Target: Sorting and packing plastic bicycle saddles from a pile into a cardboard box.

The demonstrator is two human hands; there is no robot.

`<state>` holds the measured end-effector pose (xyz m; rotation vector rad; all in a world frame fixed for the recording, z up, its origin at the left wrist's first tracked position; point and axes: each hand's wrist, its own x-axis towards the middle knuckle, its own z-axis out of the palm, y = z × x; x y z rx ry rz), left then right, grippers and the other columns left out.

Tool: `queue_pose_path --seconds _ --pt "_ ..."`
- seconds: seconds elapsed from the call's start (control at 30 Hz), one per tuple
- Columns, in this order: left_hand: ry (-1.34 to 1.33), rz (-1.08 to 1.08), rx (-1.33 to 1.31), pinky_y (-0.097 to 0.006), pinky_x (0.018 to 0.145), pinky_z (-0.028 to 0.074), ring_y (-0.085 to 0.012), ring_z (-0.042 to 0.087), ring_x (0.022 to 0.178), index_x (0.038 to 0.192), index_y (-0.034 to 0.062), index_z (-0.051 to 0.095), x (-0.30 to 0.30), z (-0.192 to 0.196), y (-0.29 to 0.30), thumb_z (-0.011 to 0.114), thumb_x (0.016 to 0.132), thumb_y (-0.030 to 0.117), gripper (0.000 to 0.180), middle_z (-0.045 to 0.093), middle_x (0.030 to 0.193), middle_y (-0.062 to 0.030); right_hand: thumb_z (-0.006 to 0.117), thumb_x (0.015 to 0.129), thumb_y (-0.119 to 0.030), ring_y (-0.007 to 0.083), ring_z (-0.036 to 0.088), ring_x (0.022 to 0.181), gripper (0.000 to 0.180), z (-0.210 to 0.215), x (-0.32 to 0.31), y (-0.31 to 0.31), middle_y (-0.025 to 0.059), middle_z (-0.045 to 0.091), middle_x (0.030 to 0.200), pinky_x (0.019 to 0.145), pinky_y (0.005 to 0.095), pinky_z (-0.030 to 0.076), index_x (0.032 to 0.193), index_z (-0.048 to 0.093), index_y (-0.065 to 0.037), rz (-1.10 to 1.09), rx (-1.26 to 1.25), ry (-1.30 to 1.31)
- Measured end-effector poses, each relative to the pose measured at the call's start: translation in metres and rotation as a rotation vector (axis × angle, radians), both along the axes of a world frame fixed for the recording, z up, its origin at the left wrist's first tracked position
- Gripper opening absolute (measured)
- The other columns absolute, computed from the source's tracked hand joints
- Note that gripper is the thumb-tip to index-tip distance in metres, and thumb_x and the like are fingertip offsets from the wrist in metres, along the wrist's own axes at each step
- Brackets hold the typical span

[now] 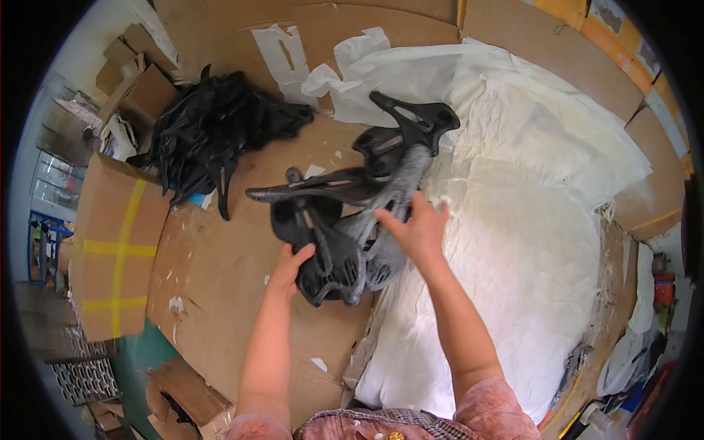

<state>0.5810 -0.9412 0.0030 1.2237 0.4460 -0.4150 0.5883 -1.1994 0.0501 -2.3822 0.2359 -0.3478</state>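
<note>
Several black plastic bicycle saddle shells (334, 246), long-nosed with slots down the middle, lie or are held in a loose bunch in front of me. My left hand (292, 268) grips the bunch at its left edge, thumb at the front and the other fingers hidden behind. To the right of the bunch is my right hand (419, 229), its fingers spread apart beside a grey-streaked, motion-blurred shell. Whether it touches that shell I cannot make out. Beyond, another black saddle shell (429, 121) lies at the edge of the white sheet, its wide end pointing away.
A heap of black saddle shells (220, 121) sits at the far left of the cardboard surface (213, 282). White padded sheeting (513, 271) covers the right side. Cardboard walls rise at the back, and a taped cardboard flap (121, 246) stands at the left.
</note>
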Motion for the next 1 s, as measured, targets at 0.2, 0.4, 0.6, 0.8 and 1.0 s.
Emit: queue_pose_path --seconds 0.2,0.4,0.6,0.8,1.0 --pt "-0.034 0.13 0.128 -0.034 0.08 0.048 -0.0223 0.058 0.09 0.109 0.0004 0.048 -0.136 0.019 0.096 0.068 0.071 0.011 0.044 0.058 0.1 -0.0099 0.068 0.066 -0.044 0.0344 0.056 0.078 0.051 -0.022 -0.06 0.121 0.0169 0.058 0.075 0.089 0.0509 0.031 0.088 0.051 -0.002 0.365 0.124 -0.079" --pt "0.05 0.381 0.062 -0.036 0.08 0.049 -0.0231 0.058 0.091 0.11 0.003 0.048 -0.265 0.0 0.177 0.067 0.073 0.012 0.043 0.057 0.105 -0.0105 0.056 0.071 -0.056 0.0317 0.059 0.083 0.057 -0.059 -0.114 0.192 0.0157 0.062 0.08 0.076 0.0397 0.045 0.09 0.057 -0.002 0.709 0.251 0.546" --pt "0.277 0.678 0.002 -0.037 0.077 0.049 -0.0231 0.059 0.089 0.109 0.0044 0.051 -0.328 -0.048 0.197 0.068 0.075 0.017 0.04 0.059 0.1 -0.0092 0.068 0.072 -0.031 0.024 0.062 0.073 0.037 -0.109 -0.077 0.064 0.0149 0.064 0.08 0.067 0.0324 0.048 0.092 0.062 0.0 0.271 0.203 0.157" --pt "0.317 0.722 -0.024 -0.039 0.072 0.051 -0.0233 0.06 0.084 0.106 0.0064 0.05 -0.364 -0.087 0.228 0.074 0.068 0.017 0.046 0.059 0.096 -0.009 0.065 0.067 -0.026 0.0333 0.056 0.089 0.045 -0.103 -0.029 -0.026 0.0158 0.061 0.094 0.081 0.038 0.043 0.105 0.056 -0.004 0.022 -0.51 0.066" --pt "0.33 0.63 0.03 -0.038 0.081 0.048 -0.0236 0.056 0.097 0.119 0.0066 0.043 -0.342 -0.067 0.229 0.067 0.075 0.019 0.052 0.054 0.109 -0.0098 0.057 0.069 -0.017 0.0262 0.054 0.097 0.036 -0.113 -0.003 -0.022 0.0097 0.057 0.101 0.079 0.0464 0.042 0.104 0.054 -0.01 -0.005 -0.641 0.403"
